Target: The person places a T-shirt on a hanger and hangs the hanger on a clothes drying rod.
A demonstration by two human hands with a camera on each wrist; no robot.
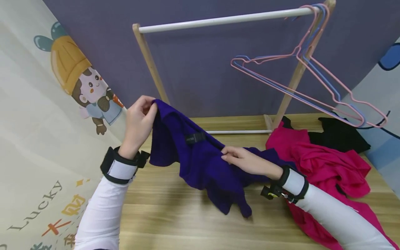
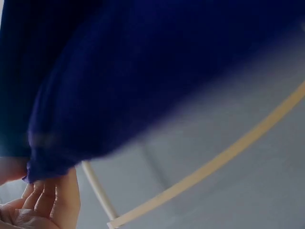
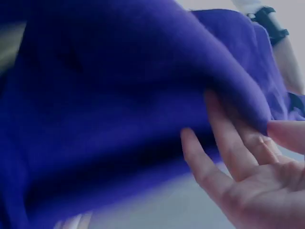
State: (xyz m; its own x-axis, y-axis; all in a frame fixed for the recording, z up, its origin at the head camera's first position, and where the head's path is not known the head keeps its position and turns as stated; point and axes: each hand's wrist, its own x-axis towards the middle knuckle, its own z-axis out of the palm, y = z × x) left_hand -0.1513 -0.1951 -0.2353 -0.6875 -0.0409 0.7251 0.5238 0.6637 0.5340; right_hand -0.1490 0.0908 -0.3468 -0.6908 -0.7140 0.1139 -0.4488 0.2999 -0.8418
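Note:
A purple top [image 1: 200, 166] hangs between both hands over the wooden table, its folds drooping toward the tabletop. My left hand [image 1: 139, 121] pinches its upper left corner between thumb and fingers. Farther along the same upper edge, my right hand [image 1: 245, 159] grips the cloth. A small black label [image 1: 195, 138] shows on the fabric between them. In the left wrist view the cloth [image 2: 124, 81] fills much of the picture above the fingers. In the right wrist view the thumb pinches the cloth [image 3: 143, 95] while other fingers spread against it.
A clothes rack with a white rail [image 1: 218, 21] and wooden posts stands behind. Pink and blue hangers [image 1: 281, 88] hang at its right end. A bright pink garment [image 1: 331, 166] lies on the right of the table [image 1: 162, 222], with a black garment [image 1: 340, 135] behind it.

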